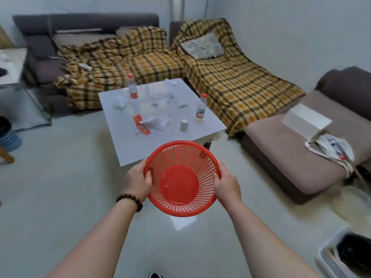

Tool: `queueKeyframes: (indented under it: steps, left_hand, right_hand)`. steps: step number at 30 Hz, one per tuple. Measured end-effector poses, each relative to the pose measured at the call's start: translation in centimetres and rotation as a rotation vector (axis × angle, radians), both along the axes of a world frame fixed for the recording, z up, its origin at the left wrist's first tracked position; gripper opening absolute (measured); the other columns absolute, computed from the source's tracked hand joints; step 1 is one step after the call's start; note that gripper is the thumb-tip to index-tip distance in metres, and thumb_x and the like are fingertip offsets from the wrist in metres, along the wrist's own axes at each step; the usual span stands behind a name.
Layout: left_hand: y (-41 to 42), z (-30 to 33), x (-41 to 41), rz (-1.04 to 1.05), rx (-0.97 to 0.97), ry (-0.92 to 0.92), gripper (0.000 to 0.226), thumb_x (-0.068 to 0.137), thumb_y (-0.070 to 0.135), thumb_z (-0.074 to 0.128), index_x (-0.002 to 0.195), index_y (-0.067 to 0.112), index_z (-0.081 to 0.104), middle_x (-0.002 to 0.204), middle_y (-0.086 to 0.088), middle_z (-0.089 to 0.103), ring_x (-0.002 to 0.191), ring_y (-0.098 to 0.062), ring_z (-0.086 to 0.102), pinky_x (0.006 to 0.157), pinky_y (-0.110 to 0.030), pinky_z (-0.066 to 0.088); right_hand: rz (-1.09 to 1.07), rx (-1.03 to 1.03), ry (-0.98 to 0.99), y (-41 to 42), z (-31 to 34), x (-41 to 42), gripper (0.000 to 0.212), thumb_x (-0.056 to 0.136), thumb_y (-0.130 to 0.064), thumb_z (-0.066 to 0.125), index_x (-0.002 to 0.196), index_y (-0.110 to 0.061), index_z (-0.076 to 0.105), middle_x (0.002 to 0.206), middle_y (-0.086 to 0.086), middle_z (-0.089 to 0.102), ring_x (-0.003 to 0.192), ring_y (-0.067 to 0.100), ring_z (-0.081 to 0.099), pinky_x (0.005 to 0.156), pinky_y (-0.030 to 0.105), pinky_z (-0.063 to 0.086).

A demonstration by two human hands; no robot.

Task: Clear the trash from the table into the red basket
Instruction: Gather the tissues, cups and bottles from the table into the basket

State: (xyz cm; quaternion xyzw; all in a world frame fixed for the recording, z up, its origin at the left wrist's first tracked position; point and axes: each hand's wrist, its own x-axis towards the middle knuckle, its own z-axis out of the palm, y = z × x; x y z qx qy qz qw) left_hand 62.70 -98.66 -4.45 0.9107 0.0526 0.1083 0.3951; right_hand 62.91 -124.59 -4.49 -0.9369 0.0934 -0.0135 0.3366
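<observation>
I hold an empty red basket [181,184] in front of me, just short of the white table's [128,145] near edge. My left hand [137,180] grips its left rim and my right hand [225,183] grips its right rim. On the table stand two clear bottles with red caps, one at the back [133,86] and one at the right [201,107]. A third bottle with a red label [138,119] lies near crumpled white paper [157,122]. An upturned paper cup [184,124] stands near the front. Several small paper scraps [120,103] lie scattered farther back.
Sofas with yellow plaid blankets [230,77] wrap around the table's far and right sides. A brown ottoman [291,149] with a white box [306,122] sits at right. A blue basket [9,140] is at far left and a bin [349,255] at lower right.
</observation>
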Motion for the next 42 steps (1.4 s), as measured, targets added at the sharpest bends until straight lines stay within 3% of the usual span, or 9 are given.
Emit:
queueKeyframes:
  steps: [6,11,16,22,25,30,35,39,42]
  left_hand:
    - [8.9,-0.7,2.3,0.236,0.011,-0.018,0.034,0.083,0.005,0.056,0.113,0.020,0.064,0.080,-0.004,0.070,0.072,-0.028,0.065,0.064,-0.029,0.044]
    - [15.0,-1.8,2.6,0.468,0.013,0.025,0.039,0.084,0.005,0.056,0.119,0.019,0.063,0.081,-0.009,0.071,0.068,-0.028,0.062,0.065,-0.030,0.046]
    - [19.5,-2.8,4.6,0.634,-0.003,0.093,0.037,0.089,0.014,0.052,0.124,0.021,0.058,0.099,-0.009,0.071,0.087,-0.032,0.064,0.077,-0.042,0.054]
    - [23.5,-4.1,12.7,0.740,-0.153,0.117,0.034,0.095,0.026,0.045,0.128,0.023,0.052,0.112,-0.004,0.066,0.102,-0.028,0.061,0.081,-0.034,0.046]
    - [25.5,-3.9,17.5,0.761,-0.244,0.217,0.048,0.093,0.032,0.051,0.139,0.031,0.039,0.119,0.002,0.062,0.106,-0.022,0.058,0.088,-0.035,0.045]
    - [28.5,-3.0,25.9,0.766,-0.330,0.327,0.054,0.085,0.014,0.054,0.132,0.040,0.043,0.106,0.005,0.066,0.094,-0.019,0.064,0.083,-0.040,0.053]
    - [29.3,-3.7,32.4,0.849,-0.339,0.373,0.038,0.083,0.006,0.049,0.107,0.033,0.058,0.100,-0.001,0.069,0.091,-0.026,0.066,0.082,-0.050,0.054]
    - [29.8,-4.8,35.2,0.901,-0.256,0.392,0.028,0.087,0.008,0.050,0.106,0.025,0.059,0.095,-0.002,0.065,0.086,-0.027,0.061,0.075,-0.039,0.051]
    - [30.6,-5.6,36.7,0.933,-0.148,0.436,0.033,0.088,0.002,0.046,0.116,0.013,0.056,0.098,-0.005,0.060,0.083,-0.024,0.052,0.067,-0.033,0.042]
  right_hand:
    - [0.235,0.028,-0.049,9.5,1.1,7.3,0.043,0.091,-0.029,0.043,0.127,-0.051,0.036,0.108,-0.004,0.068,0.095,0.026,0.063,0.074,0.036,0.050]
    - [0.399,0.021,-0.022,17.2,0.6,11.6,0.039,0.093,-0.029,0.040,0.129,-0.045,0.038,0.105,0.001,0.070,0.092,0.028,0.064,0.074,0.038,0.052]
    - [0.551,0.068,-0.015,23.4,-0.3,16.3,0.040,0.094,-0.026,0.039,0.130,-0.043,0.039,0.100,0.002,0.070,0.088,0.030,0.065,0.074,0.043,0.053]
    - [0.598,0.170,-0.056,29.6,-1.8,26.9,0.046,0.093,-0.018,0.041,0.136,-0.036,0.043,0.116,0.003,0.067,0.100,0.028,0.061,0.079,0.032,0.046]
    - [0.617,0.216,-0.038,32.0,-2.6,33.2,0.046,0.092,-0.017,0.042,0.134,-0.036,0.045,0.118,-0.001,0.066,0.104,0.022,0.059,0.079,0.025,0.040]
    - [0.679,0.289,0.031,35.0,-4.3,41.9,0.045,0.091,-0.018,0.042,0.131,-0.040,0.045,0.114,-0.010,0.067,0.098,0.012,0.060,0.065,0.012,0.036]
    - [0.675,0.363,0.194,36.7,-7.4,47.9,0.041,0.095,-0.020,0.042,0.132,-0.036,0.044,0.117,-0.007,0.066,0.095,0.006,0.057,0.072,0.010,0.036]
    - [0.704,0.393,0.365,37.6,-10.8,50.7,0.040,0.097,-0.040,0.039,0.137,-0.037,0.039,0.125,-0.002,0.062,0.108,0.016,0.060,0.095,0.035,0.048]
    - [0.674,0.284,0.400,37.1,-14.1,53.1,0.055,0.091,-0.058,0.041,0.142,-0.040,0.030,0.143,0.002,0.044,0.130,0.019,0.041,0.110,0.042,0.033]
